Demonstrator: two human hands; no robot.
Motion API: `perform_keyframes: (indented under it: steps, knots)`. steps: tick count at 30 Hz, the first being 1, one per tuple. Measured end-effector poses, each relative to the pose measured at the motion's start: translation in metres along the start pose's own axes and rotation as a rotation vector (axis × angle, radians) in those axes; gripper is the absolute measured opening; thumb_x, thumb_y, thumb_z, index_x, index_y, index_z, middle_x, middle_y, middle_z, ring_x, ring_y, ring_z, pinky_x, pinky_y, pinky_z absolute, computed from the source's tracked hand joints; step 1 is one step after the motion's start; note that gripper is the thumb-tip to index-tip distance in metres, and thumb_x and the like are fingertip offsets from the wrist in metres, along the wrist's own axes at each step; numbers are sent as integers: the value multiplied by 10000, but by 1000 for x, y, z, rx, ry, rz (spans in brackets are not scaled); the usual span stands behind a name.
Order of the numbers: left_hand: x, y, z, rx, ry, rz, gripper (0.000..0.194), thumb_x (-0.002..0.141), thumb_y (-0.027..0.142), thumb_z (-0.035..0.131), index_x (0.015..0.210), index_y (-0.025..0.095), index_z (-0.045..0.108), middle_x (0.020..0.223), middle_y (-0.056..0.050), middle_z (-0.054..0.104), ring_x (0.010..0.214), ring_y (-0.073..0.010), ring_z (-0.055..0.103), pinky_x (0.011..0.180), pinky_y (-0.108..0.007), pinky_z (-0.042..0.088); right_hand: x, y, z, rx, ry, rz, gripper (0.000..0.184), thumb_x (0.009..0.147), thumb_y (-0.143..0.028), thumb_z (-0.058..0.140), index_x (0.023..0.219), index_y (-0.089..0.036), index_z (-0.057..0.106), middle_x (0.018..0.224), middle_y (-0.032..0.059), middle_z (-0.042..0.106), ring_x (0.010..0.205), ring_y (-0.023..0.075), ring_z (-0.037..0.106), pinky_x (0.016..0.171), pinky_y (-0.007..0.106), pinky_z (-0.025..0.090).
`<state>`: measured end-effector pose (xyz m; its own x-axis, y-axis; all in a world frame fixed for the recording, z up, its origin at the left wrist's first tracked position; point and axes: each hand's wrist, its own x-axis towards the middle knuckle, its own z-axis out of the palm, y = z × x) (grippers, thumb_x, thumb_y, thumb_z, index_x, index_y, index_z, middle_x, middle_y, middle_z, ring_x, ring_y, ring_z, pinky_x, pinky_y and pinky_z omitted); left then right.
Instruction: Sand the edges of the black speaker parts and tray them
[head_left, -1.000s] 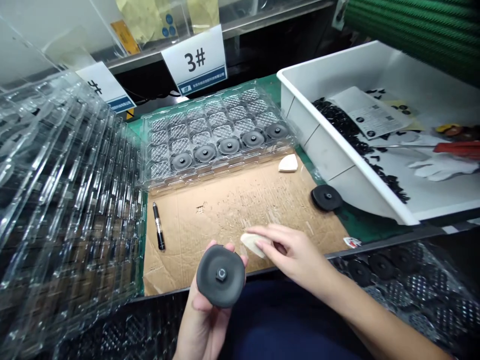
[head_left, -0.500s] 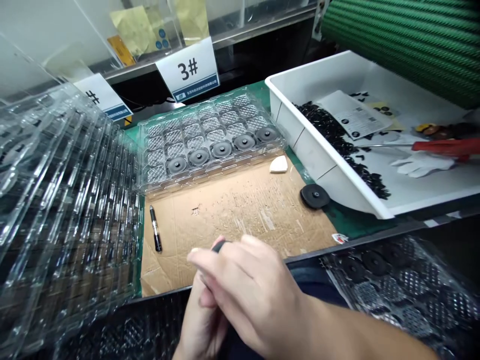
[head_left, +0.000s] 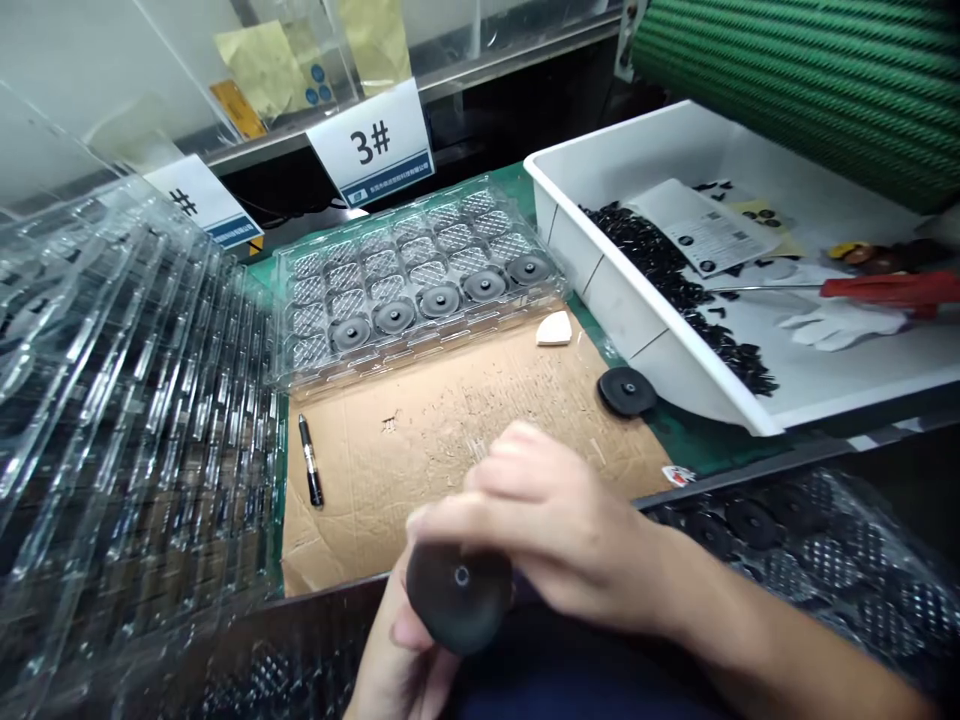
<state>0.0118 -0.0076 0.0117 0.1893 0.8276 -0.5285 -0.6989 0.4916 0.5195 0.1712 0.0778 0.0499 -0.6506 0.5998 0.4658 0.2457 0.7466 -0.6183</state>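
Observation:
My left hand holds a round black disc with a small centre hole, low in the view above my lap. My right hand lies curled over the disc's upper edge, fingers together and blurred; what it grips is hidden. Beyond the hands lies a cardboard sheet. At its far edge sits a clear blister tray with several black discs in its near row.
A black pen, a white wedge piece and a loose black disc lie on the cardboard. A white bin with small black parts, papers and a glove stands right. Stacked clear trays fill the left; a tray of discs sits lower right.
My right hand, which held a white wedge piece beside the disc, moved over the disc and now covers its top edge. The disc dropped slightly lower. The view shifted a little to the right.

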Motion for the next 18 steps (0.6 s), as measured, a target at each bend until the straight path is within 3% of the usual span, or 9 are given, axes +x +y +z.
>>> perform_keyframes:
  steps: [4, 7, 9, 11, 14, 16, 18]
  knots:
    - [-2, 9, -5, -139, -144, -43, 589, 523, 411, 769, 1092, 336, 636, 1181, 26, 657, 1045, -250, 621, 826, -261, 545, -27, 15, 13, 60, 162, 399, 242, 891, -139, 458, 1056, -177, 631, 819, 24, 664, 724, 125, 565, 664, 254, 412]
    - [-2, 10, -12, -163, -178, -64, 607, 538, 418, 759, 1122, 336, 616, 1231, 6, 623, 1083, -265, 595, 829, -277, 545, -58, 18, 32, 193, 74, 646, 234, 900, -195, 463, 1057, -217, 634, 847, 21, 673, 727, 125, 608, 628, 228, 464]
    - [0, 10, -14, -167, -181, -71, 575, 559, 412, 753, 1115, 360, 615, 1223, 4, 630, 1071, -253, 605, 827, -272, 541, -73, 19, 40, 212, -6, 701, 234, 901, -225, 460, 1044, -224, 645, 818, 21, 678, 726, 141, 626, 632, 246, 487]
    - [1, 10, -13, -165, -183, -76, 538, 571, 404, 752, 1094, 378, 626, 1197, 0, 649, 1056, -244, 616, 815, -261, 540, -79, 18, 38, 192, -16, 719, 237, 899, -242, 455, 1040, -218, 644, 858, 34, 689, 778, 165, 640, 682, 280, 502]
    - [1, 7, -11, -138, -169, -96, 534, 549, 414, 763, 1069, 367, 646, 1164, -18, 671, 1037, -258, 626, 770, -259, 551, -66, 7, 18, 148, 124, 698, 239, 901, -235, 453, 1093, -237, 594, 1025, 40, 675, 898, 171, 630, 724, 272, 493]
    - [-1, 3, -10, -104, -129, -104, 521, 516, 447, 771, 1018, 346, 678, 1099, -14, 702, 1020, -266, 633, 783, -280, 548, -48, -5, 5, 124, 201, 548, 260, 898, -193, 468, 1137, -251, 552, 1023, 15, 669, 865, 138, 617, 699, 239, 462]
    - [-4, -1, -12, -54, -67, -97, 491, 508, 492, 764, 963, 317, 706, 1017, -2, 725, 1048, -280, 615, 851, -316, 522, -28, -15, -1, 92, 173, 258, 256, 902, -180, 466, 1135, -231, 559, 882, -3, 671, 739, 124, 577, 651, 254, 414]
